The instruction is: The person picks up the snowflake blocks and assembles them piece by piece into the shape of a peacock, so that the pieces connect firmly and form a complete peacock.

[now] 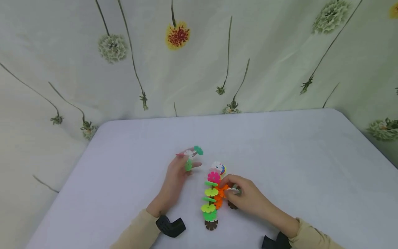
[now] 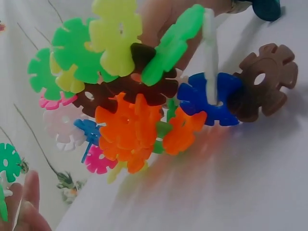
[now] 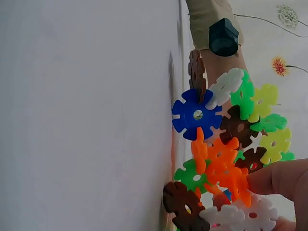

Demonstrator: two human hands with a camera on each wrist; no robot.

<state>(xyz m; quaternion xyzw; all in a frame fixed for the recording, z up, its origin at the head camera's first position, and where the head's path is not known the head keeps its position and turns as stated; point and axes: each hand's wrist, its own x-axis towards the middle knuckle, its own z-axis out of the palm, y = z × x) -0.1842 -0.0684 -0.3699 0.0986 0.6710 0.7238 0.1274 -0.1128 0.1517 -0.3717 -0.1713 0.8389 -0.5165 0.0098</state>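
Observation:
A figure of interlocking flower-shaped discs (image 1: 211, 192) stands on the white table, in yellow, green, pink, orange, brown, white and blue. My right hand (image 1: 247, 193) is at its right side, and the right wrist view shows fingertips pinching an orange disc (image 3: 242, 185). White discs (image 3: 257, 214) lie close beneath those fingers. To the left and farther back, my left hand (image 1: 177, 171) holds a small joined cluster of discs, with a green disc (image 1: 188, 165) and a white disc (image 1: 188, 153) showing. Its fingers are apart from the figure.
The white tabletop (image 1: 124, 155) extends around both hands, its far edge meeting a flower-printed curtain (image 1: 199, 69). A black wrist camera (image 1: 170, 226) is strapped at the left cuff. Brown discs (image 2: 264, 82) and a blue disc (image 2: 207, 96) sit low on the figure, near the table.

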